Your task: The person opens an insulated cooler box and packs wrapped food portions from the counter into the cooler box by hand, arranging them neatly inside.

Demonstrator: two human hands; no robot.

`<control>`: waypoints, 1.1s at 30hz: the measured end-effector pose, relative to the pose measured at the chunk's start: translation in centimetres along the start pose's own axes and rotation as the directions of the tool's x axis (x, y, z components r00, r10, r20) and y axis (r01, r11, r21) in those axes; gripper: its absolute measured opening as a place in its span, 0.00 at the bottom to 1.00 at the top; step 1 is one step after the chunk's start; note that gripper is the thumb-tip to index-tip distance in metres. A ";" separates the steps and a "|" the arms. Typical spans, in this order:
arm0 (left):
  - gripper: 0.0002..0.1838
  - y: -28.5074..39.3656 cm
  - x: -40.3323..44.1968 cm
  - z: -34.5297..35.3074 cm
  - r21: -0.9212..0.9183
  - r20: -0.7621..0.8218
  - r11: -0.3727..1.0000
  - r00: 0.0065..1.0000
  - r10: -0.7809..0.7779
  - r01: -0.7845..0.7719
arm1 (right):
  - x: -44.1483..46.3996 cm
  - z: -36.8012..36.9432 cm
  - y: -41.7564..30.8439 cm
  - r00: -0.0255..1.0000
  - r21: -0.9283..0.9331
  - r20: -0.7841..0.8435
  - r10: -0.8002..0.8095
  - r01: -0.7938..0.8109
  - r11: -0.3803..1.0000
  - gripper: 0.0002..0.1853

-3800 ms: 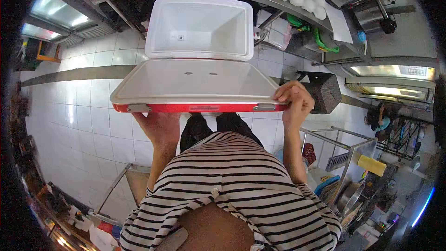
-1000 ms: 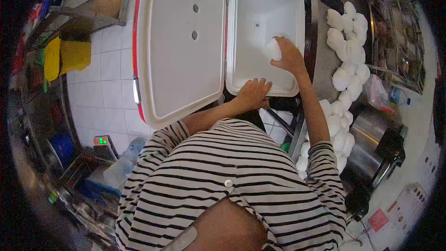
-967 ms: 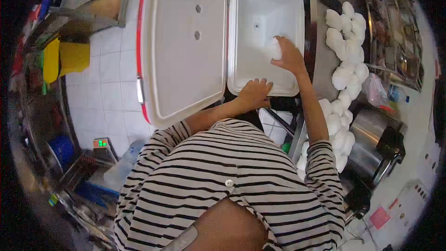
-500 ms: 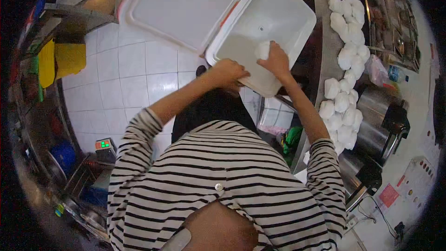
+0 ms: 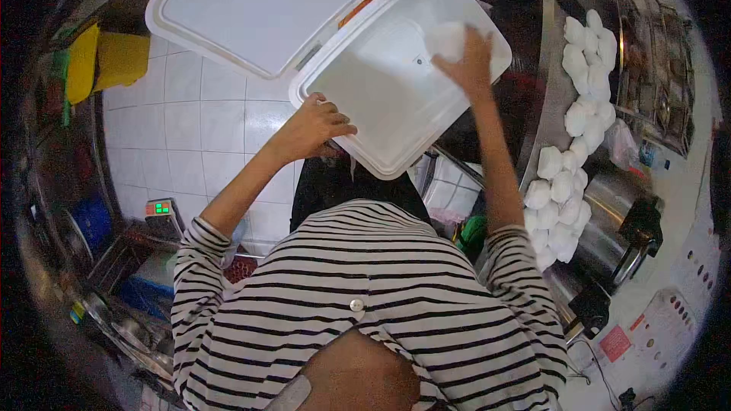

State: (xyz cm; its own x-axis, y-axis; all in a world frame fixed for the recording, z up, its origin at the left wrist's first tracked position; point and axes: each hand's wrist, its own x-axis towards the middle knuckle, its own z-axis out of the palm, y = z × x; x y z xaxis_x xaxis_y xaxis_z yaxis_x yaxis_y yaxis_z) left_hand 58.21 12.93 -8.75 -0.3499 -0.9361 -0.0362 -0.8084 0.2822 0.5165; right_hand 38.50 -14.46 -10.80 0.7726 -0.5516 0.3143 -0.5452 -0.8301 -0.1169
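Observation:
A white plastic container (image 5: 392, 148) is tilted in front of me with its inside facing me. Its white lid (image 5: 251, 15) hangs open on the left side. My left hand (image 5: 312, 128) grips the near-left rim, fingers curled over the edge. Inside, toward the far right, my right hand (image 5: 470, 65) is blurred by motion. It presses a pale white wad (image 5: 444, 39) against the inner surface; whether this is cloth, paper or dough is not clear.
Several rounded white lumps (image 5: 560, 186) lie along the metal counter at right, with steel canisters (image 5: 601, 213) behind them. A yellow bin (image 5: 122, 57) stands on the left. A small device with a green-lit display (image 5: 158, 208) sits at lower left. White tiles (image 5: 221, 125) cover the floor.
The container and lid have shifted left, and the near corner has come closer to me. My left hand moved left with the rim. My right hand slid up and right inside with the white wad.

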 end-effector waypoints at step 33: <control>0.21 8.7 9.0 8.8 -0.997 -0.069 0.060 -0.284 -0.956 0.038 | 16.6 2.8 4.9 0.960 0.579 0.202 -0.193 0.042 0.814 0.47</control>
State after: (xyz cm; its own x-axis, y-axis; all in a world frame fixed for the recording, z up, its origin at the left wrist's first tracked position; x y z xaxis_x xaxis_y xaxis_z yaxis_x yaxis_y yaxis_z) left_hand 43.86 8.82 -12.08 0.9051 -0.0185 -0.4248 0.4098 -0.2283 0.8831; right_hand 49.57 -27.87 -8.76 0.9125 -0.3862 0.1345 -0.2232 -0.7458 -0.6277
